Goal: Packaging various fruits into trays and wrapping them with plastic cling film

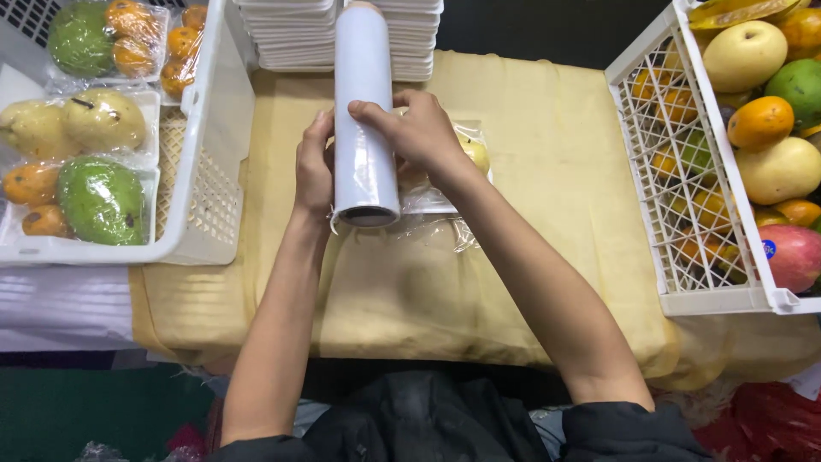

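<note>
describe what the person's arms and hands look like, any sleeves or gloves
Both hands, the left hand and the right hand, are bare: no gloves, rings or watch show. The forearms are bare too. Dark, black-looking sleeves are pushed up near the elbows, matching the dark jacket.

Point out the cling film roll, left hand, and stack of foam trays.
cling film roll (363, 94), head view, upper barrel
left hand (314, 171), head view, back of hand
stack of foam trays (291, 38), head view, left stack's edges

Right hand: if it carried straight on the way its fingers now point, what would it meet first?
The right hand points leftward across the white roll of cling film, which it already touches; beyond it, probably the left hand.
</note>
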